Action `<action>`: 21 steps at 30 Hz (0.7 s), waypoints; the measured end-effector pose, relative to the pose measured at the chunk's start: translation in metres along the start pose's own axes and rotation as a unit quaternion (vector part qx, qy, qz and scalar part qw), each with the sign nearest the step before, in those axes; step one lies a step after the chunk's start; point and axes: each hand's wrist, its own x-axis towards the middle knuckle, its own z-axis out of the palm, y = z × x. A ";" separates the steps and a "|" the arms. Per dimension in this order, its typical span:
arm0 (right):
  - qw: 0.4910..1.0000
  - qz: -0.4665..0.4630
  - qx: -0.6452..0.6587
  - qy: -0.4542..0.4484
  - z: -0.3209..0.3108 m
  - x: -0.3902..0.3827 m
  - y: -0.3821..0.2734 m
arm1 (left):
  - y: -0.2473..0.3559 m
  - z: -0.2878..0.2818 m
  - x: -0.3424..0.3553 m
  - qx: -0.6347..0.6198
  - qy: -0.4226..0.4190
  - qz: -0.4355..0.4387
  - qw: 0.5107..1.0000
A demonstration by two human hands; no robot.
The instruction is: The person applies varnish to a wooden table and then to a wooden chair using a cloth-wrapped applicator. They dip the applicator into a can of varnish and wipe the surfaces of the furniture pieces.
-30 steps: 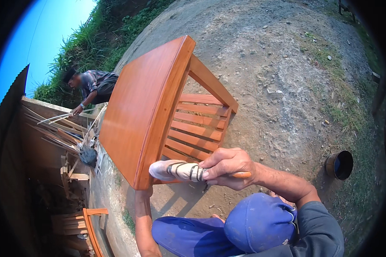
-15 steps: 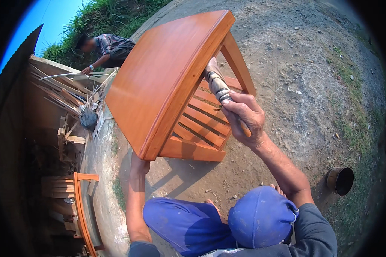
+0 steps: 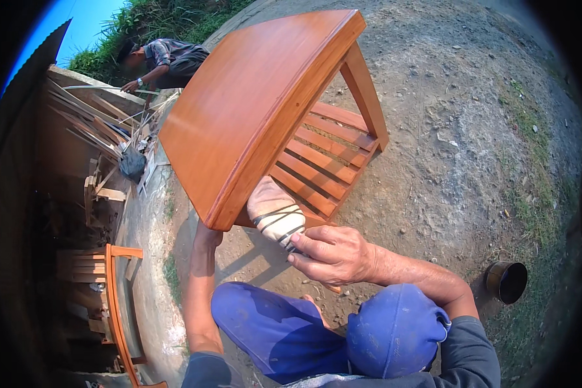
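Observation:
My right hand (image 3: 336, 255) is closed around the handle of a wide paintbrush (image 3: 279, 220) with a pale body bound in black bands. Its tan bristle end lies against the near edge of a small orange-brown wooden table (image 3: 258, 97), close to the near corner, partly hidden under it. The tabletop is glossy and tilted in view, with a slatted lower shelf (image 3: 323, 168) beneath. My left hand (image 3: 209, 237) reaches under the tabletop's near left corner and appears to touch it. Its fingers are hidden by the table.
A dark, round can (image 3: 506, 282) sits on the ground at right. A blue cap (image 3: 394, 330) is close by my lap. Another wooden furniture frame (image 3: 115, 284) stands at left. Beyond it lie scrap wood strips (image 3: 94, 123), where another person (image 3: 168, 61) bends over.
My right hand and the paintbrush have moved down and left along the table's edge, toward the near corner. The left hand stays under that corner.

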 end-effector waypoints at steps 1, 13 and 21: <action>1.000 -0.005 0.017 -0.013 -0.005 0.002 0.003 | 0.003 -0.003 -0.002 0.028 0.010 -0.004 1.000; 0.957 0.250 0.018 0.147 -0.080 0.001 0.059 | 0.077 0.070 -0.086 0.301 -0.034 -0.181 0.936; 0.841 0.341 -0.016 0.419 -0.122 -0.051 0.047 | 0.072 0.271 -0.108 0.082 -0.243 -0.118 0.959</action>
